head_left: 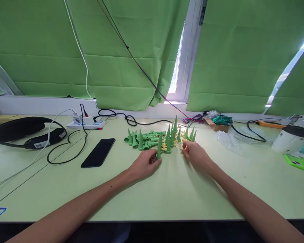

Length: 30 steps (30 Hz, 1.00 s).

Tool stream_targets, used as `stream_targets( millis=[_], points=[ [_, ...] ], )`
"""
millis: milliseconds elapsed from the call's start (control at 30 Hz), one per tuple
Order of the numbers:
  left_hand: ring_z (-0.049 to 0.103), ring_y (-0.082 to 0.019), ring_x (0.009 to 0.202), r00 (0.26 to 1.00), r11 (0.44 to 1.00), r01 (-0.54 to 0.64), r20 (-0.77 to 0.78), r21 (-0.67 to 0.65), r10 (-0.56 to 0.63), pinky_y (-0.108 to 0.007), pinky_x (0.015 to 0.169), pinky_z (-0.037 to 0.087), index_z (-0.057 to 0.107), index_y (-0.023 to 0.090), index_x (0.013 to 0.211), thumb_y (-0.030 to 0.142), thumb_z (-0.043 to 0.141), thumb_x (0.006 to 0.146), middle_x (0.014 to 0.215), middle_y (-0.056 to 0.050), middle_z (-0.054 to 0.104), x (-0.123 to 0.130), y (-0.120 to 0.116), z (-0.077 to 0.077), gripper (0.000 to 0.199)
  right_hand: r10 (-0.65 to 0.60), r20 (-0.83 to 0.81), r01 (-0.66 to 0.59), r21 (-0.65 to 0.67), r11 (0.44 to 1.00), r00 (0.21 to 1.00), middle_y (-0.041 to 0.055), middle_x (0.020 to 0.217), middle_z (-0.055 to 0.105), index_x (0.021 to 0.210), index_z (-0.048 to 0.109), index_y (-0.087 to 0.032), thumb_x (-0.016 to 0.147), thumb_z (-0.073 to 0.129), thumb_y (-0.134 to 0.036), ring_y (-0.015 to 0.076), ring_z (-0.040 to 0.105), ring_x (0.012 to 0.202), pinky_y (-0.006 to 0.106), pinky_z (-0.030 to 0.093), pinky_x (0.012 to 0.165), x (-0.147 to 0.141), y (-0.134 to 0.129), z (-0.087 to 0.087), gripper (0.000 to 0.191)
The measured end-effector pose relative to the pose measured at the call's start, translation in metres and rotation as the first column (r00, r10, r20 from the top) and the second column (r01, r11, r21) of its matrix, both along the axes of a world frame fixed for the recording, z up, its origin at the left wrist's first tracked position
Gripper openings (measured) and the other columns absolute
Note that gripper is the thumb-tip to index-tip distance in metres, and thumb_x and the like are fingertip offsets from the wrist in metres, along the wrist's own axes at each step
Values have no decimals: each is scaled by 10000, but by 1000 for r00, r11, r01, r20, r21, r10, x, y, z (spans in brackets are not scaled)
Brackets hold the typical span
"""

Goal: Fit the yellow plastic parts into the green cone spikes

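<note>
My left hand (pixel 145 164) rests on the table with thumb and fingers closed around the base of a small green cone (pixel 158 152), whose point stands upright. To the right of it, my right hand (pixel 194 154) is pinched at the edge of some small yellow pieces (pixel 164 147); what lies between its fingertips is too small or hidden to name. Between and beyond the hands are several more green cones (pixel 168 143), standing upright. Other green cone-shaped pieces (pixel 152 138) lie on their sides in a heap at the left.
Left of the heap lie a black phone (pixel 98 153), a looped black cable (pixel 66 162), a black neckband device (pixel 40 135) and a white power strip (pixel 86 124). Toward the right are a small cardboard box (pixel 215 126), plastic bags (pixel 228 140), a white cup (pixel 290 140) and a green phone case (pixel 300 164).
</note>
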<state>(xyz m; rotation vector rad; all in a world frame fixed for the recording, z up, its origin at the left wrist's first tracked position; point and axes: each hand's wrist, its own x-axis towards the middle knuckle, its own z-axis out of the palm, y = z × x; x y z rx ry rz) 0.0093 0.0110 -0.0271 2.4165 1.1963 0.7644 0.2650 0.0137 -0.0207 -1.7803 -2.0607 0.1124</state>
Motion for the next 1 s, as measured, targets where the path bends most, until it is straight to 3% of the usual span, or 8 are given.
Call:
stream_targets(
  millis=[67, 200, 500, 1000],
  points=[
    [415, -130, 583, 1000, 1000, 0, 16, -6, 0, -269, 547, 307, 418, 196, 682, 317, 521, 875, 643, 21, 486, 0, 0, 0, 250, -8, 8, 8, -28, 1000, 1000, 48, 809, 655, 897, 583, -200, 891, 557, -198, 181, 577, 707, 258, 289, 564, -1, 0, -2, 27],
    [406, -134, 578, 999, 1000, -8, 47, -16, 9, -278, 549, 303, 440, 193, 685, 362, 480, 919, 647, 12, 491, 0, -2, 1, 292, 5, 27, -4, -48, 999, 1000, 59, 808, 661, 999, 562, -198, 901, 572, -226, 205, 593, 738, 266, 287, 569, -2, 4, -9, 103],
    [390, -138, 590, 997, 1000, -10, 72, 7, 9, -292, 561, 305, 399, 197, 668, 346, 429, 959, 650, 11, 475, 1, -3, 4, 328, 45, -2, -45, -97, 994, 999, 56, 781, 665, 1050, 560, -178, 912, 552, -211, 203, 594, 717, 270, 304, 577, 0, 7, -10, 142],
    [453, -159, 616, 998, 1000, -17, 66, -9, 18, -301, 582, 334, 384, 217, 791, 370, 373, 996, 692, 9, 497, -2, 1, -4, 255, 75, -26, -77, -60, 995, 997, 30, 729, 641, 916, 543, -191, 915, 554, -216, 177, 568, 665, 263, 287, 562, 4, 14, -16, 27]
  ],
)
